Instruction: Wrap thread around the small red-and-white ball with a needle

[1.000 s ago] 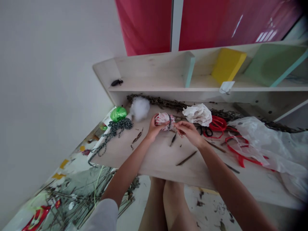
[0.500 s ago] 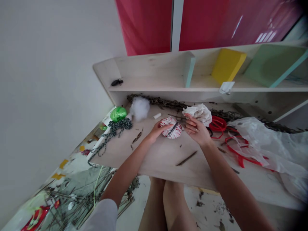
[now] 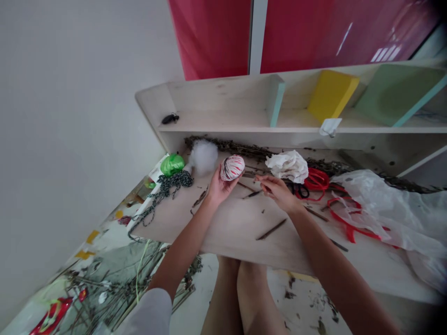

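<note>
A ball wound with white and red strands (image 3: 232, 168) rests in my left hand (image 3: 221, 185), whose fingers curl round it from below. To the right of it, my right hand (image 3: 277, 190) is closed in a pinch; what its fingertips hold is too small to make out. A dark thin tool or stick (image 3: 252, 194) lies on the desk between my hands. Crumpled white paper (image 3: 289, 165) sits just behind my right hand, with black scissor-like handles and red ribbon (image 3: 316, 183) beside it.
Green wrapped ball (image 3: 172, 164), dark patterned cord (image 3: 174, 182) and white fluff (image 3: 204, 157) lie at the left. Clear plastic (image 3: 394, 200) covers the desk's right side. Dry stems (image 3: 240, 149) line the back under the shelf (image 3: 216, 122). A loose twig (image 3: 271, 230) lies near the front.
My left hand has raised and turned the wound ball, so the dark strands across it show less. The fingers of my right hand have closed into a pinch and moved slightly lower left.
</note>
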Action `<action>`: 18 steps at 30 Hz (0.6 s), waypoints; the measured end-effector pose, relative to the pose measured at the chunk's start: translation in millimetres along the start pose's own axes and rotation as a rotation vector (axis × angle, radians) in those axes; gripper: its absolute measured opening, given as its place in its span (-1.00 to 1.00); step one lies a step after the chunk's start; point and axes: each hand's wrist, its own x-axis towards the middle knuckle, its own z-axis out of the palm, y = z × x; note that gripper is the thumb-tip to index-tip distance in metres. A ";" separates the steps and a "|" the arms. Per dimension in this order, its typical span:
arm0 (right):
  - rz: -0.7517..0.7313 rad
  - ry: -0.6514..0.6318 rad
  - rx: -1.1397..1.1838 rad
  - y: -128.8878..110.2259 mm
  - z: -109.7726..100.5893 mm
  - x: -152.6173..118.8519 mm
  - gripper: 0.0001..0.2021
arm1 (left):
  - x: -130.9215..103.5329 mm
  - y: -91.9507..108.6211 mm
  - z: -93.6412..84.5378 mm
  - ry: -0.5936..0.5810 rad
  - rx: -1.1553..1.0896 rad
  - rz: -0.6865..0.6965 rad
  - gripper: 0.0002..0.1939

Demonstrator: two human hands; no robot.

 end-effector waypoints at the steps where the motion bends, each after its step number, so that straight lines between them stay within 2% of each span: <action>1: -0.007 -0.003 -0.020 0.0 1.1 -0.6 -0.72 | 1.6 -0.9 -0.3 0.030 -0.010 0.048 -0.56; 4: -0.037 -0.021 -0.052 -0.9 3.5 -2.7 -0.69 | 6.4 -5.7 -1.8 0.097 -0.011 0.149 -0.66; 10: -0.082 -0.124 -0.170 -0.1 5.6 -5.3 -0.67 | 7.6 -15.7 -0.7 0.136 0.133 0.206 -0.71; 14: -0.090 -0.223 -0.263 0.4 7.1 -6.2 -0.59 | 4.5 -24.7 3.3 0.117 0.303 0.273 -0.66; 18: -0.057 -0.330 -0.349 -1.0 12.5 -10.9 -0.54 | 4.6 -30.4 5.0 0.183 0.327 0.365 -0.59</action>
